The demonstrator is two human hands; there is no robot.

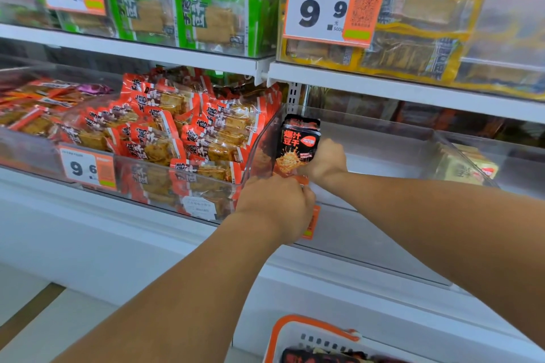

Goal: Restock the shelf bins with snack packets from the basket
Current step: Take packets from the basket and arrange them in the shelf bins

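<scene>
A black and orange snack packet (298, 144) stands upright at the left end of a clear shelf bin (383, 150) on the lower shelf. My right hand (326, 163) grips the packet's right lower side. My left hand (277, 205) is curled at the packet's bottom edge by the bin's front wall and pinches the orange bottom corner. The white basket with an orange rim (298, 330) sits at the bottom of the view and holds dark packets.
Left of this bin a full bin of red-orange packets (182, 132) carries a 9.6 price tag. The upper shelf holds bins of green packets (188, 9) and yellow packets (413, 38). A yellow packet (466, 168) lies in the bin to the right.
</scene>
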